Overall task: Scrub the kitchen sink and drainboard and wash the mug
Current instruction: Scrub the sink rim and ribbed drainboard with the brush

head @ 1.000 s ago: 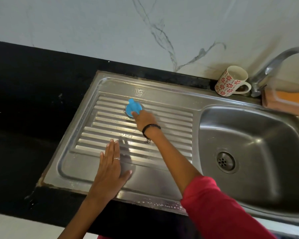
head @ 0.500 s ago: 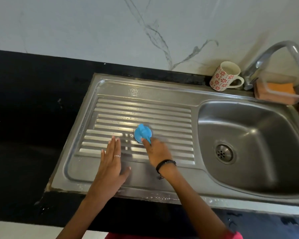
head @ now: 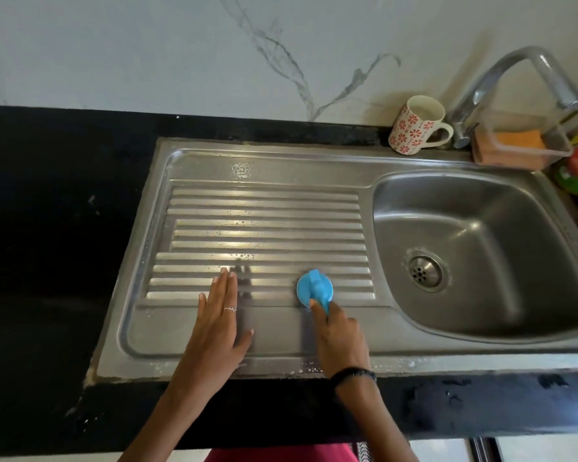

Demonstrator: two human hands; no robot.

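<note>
While right hand (head: 339,338) grasps blue scrubber (head: 314,288) on drainboard (head: 264,225) front edge, left hand (head: 219,323) flat, fingers released, mug (head: 414,126) at tabletop rear edge

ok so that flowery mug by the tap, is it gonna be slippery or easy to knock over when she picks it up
The mug looks glazed ceramic, so probably stiff, breakable and weighty for its size. It stands on the narrow rim behind the sink bowl, so a nudge might tip it in. Droplets dot the drainboard, and wet fingers could slip; its handle should help.
</note>
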